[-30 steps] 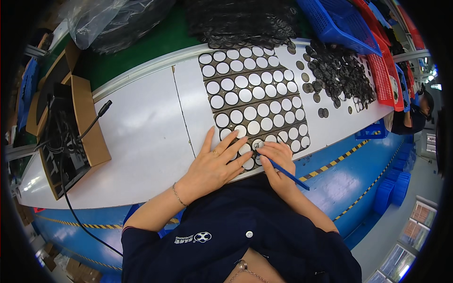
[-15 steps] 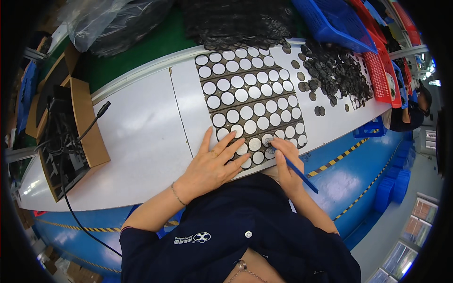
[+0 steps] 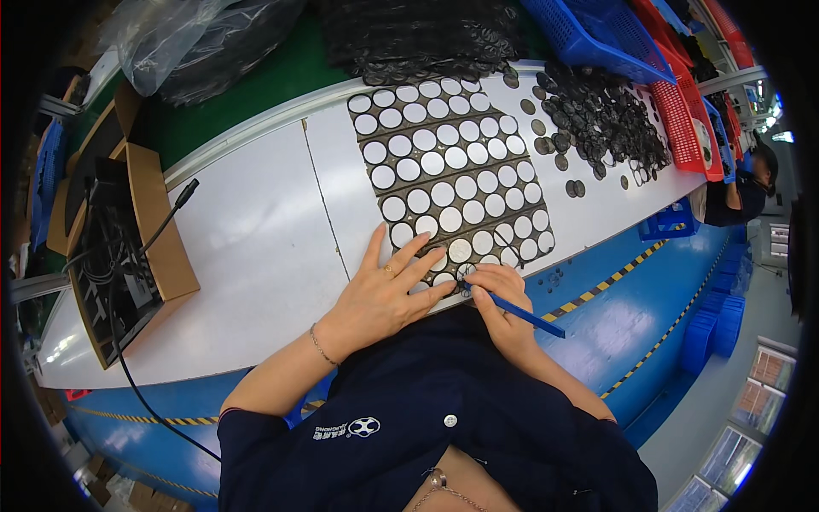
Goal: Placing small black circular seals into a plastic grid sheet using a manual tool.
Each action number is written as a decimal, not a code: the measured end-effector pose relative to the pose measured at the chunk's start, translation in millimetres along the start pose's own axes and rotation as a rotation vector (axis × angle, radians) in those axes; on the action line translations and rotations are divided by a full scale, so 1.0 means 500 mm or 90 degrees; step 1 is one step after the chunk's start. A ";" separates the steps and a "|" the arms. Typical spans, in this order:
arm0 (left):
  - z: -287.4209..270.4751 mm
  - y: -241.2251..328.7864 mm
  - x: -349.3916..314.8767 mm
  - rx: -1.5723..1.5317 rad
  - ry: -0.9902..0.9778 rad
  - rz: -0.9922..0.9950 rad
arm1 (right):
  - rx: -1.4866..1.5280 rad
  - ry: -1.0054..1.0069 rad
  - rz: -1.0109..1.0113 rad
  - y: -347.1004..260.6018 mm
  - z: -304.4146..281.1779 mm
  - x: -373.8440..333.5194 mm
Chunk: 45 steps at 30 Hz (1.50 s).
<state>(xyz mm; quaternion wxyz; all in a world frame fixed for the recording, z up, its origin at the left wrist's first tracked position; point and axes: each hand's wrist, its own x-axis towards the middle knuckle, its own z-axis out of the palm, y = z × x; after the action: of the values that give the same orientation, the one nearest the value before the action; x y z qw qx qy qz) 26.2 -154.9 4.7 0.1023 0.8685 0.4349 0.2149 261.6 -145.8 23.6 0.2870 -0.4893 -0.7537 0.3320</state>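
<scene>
A dark sheet [image 3: 444, 185] with rows of round white circles lies on the white table; whether the circles are discs or openings I cannot tell. My left hand [image 3: 381, 290] rests flat on its near left corner, fingers spread. Closed around a slim blue stick-like tool [image 3: 533, 318], my right hand [image 3: 503, 309] is at the sheet's near edge. The tool's tip is low by a near-row circle, just right of my left fingertips. Thin black scraps [image 3: 466, 275] show around that tip. More thin black strands [image 3: 509, 247] lie across the sheet's near right part.
Loose black discs [image 3: 601, 119] are heaped at the right, beside a red basket [image 3: 680, 119] and a blue basket [image 3: 597, 38]. Stacked black sheets [image 3: 418, 34] lie at the back. At left stands a cardboard box [image 3: 158, 222] with black cables. A person [image 3: 746, 192] is at far right.
My right hand and the blue tool have moved left and nearer to me along the sheet's near edge. Thin black strands now show on the sheet to their right. My left hand has barely moved.
</scene>
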 end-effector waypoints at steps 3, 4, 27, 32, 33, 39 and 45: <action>-0.001 0.001 0.001 -0.005 -0.001 0.000 | -0.037 -0.001 -0.027 0.002 0.002 -0.003; -0.001 0.001 0.001 -0.008 -0.002 0.000 | -0.054 -0.001 -0.041 0.003 0.003 -0.005; -0.024 0.024 -0.057 -0.034 0.000 -0.053 | 0.027 -0.115 -0.049 -0.011 0.012 0.014; -0.026 0.022 -0.059 -0.040 -0.003 -0.046 | 0.032 -0.121 -0.038 -0.011 0.012 0.015; -0.025 0.022 -0.059 -0.038 -0.004 -0.046 | 0.031 -0.123 -0.037 -0.010 0.012 0.015; -0.025 0.021 -0.060 -0.033 -0.008 -0.038 | 0.022 -0.128 -0.039 -0.012 0.012 0.015; -0.026 0.019 -0.058 -0.035 -0.021 -0.034 | -0.177 -0.080 -0.245 -0.015 0.022 0.014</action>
<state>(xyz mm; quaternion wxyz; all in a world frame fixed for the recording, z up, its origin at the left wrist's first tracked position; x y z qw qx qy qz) 11.6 -183.7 11.2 0.1389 0.8567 0.4502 0.2099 246.4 -144.2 23.5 0.2273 -0.3498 -0.8879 0.1940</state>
